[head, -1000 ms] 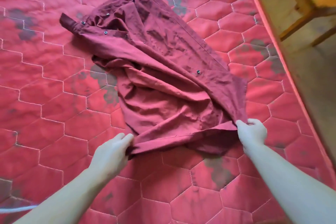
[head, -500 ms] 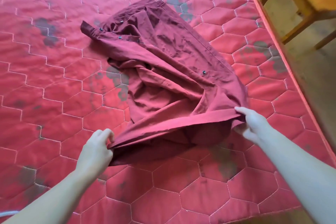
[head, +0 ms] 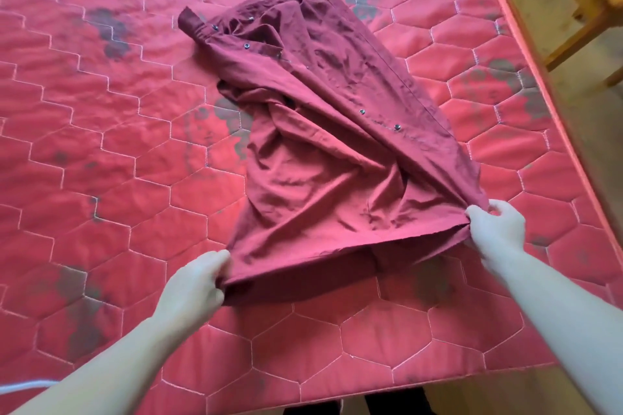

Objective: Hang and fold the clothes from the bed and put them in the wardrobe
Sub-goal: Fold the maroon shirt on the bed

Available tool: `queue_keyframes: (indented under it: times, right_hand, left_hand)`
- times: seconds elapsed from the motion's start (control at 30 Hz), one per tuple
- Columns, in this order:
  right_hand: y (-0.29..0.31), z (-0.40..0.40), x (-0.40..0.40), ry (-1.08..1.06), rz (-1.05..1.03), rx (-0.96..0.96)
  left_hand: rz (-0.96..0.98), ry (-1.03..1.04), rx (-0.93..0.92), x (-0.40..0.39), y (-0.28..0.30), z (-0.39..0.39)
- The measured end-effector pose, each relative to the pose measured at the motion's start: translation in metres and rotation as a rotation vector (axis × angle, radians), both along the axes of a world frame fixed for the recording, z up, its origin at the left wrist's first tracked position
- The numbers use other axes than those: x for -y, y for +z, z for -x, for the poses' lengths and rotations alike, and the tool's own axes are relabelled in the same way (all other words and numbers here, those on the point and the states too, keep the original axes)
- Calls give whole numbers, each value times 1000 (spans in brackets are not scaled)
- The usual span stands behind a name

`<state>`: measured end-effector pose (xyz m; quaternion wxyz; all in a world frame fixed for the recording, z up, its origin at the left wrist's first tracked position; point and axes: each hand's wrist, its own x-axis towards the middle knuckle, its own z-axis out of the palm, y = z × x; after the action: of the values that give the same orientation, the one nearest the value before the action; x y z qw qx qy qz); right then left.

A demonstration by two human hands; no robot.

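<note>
L hand (head: 192, 283) & R hand (head: 499, 229): fingers pinch hem corners of crumpled maroon snap-button cotton shirt (head: 323, 152) on red quilted bed (head: 101, 145). Step: spreading for fold; next likely needs flattening.

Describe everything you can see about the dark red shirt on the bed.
The dark red shirt is a thin, woven-looking garment, heavily creased, with small dark snap buttons along its placket and on the cuff at its far end. It lies crumpled and diagonal on the red quilted mattress, not yet folded, its near hem pulled taut into a straight edge. The left hand grips one hem corner and the right hand pinches the other; the rest of it rests on the mattress.
</note>
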<state>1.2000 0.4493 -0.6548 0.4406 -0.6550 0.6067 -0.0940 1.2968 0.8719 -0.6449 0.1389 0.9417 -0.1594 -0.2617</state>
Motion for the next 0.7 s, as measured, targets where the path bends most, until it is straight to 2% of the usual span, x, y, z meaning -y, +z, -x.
queue_keyframes:
  times: [0.07, 0.17, 0.2, 0.27, 0.33, 0.4, 0.47, 0.57, 0.7]
  right_hand:
    - [4, 9, -3, 53, 20, -40]
    - [5, 23, -2, 131, -228, -139]
    - [10, 23, 1, 124, -276, -111]
    - [23, 19, 9, 106, -311, -40]
    - [38, 23, 16, 140, -389, -48]
    - [56, 28, 20, 166, -454, -85]
    - [84, 24, 24, 185, -510, -81]
    - [153, -9, 18, 300, -509, -6]
    - [273, -81, 17, 455, -359, 282]
  left_hand:
    - [-7, 221, -20, 0, 1, 8]
    - [-256, 81, -361, 0, 6, 34]
    - [-297, 70, -398, 1, 12, 38]
    - [-147, 308, -245, 0, 22, 40]
    - [-61, 564, -103, 1, 41, 41]
    - [5, 654, -199, 4, 62, 43]
    - [151, 810, -211, 14, 94, 41]
    - [382, 1009, -64, 35, 161, 12]
    - [746, 1159, 112, 60, 276, -51]
